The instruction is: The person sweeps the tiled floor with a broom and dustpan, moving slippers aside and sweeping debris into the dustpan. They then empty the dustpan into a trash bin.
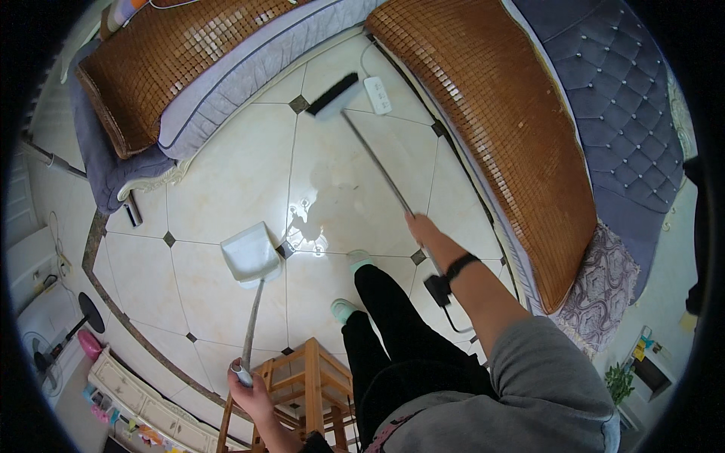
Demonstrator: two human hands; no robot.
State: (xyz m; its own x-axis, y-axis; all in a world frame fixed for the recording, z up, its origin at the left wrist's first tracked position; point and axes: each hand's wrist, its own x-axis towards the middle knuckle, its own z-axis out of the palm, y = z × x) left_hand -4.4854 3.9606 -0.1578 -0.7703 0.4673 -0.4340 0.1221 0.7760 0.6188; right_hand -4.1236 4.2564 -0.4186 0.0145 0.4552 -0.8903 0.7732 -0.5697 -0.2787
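Broom (375, 160) and dustpan (251, 255) are both held, one to each side. Nearest, above a wooden stool (312, 385), the left hand (249, 391) is wrapped around the top of the dustpan's handle. Farther forward, the right hand (424, 229) is closed in a fist around the broom's stick.

Beyond the feet, the white pan, the only container near the hands, sits at floor level, left of a greyish patch (332, 200) on the tiles; whether that is wet or a reflection, I cannot tell. No debris can be made out in the pan.

Farther off, the broom's head lies just beside a white power strip (377, 95), well apart from the pan, between two mat-covered sofas. Sweeping appears to be the step in hand, at the reaching-out stage; the next move probably calls for drawing the bristles back toward the pan, clear of the strip.
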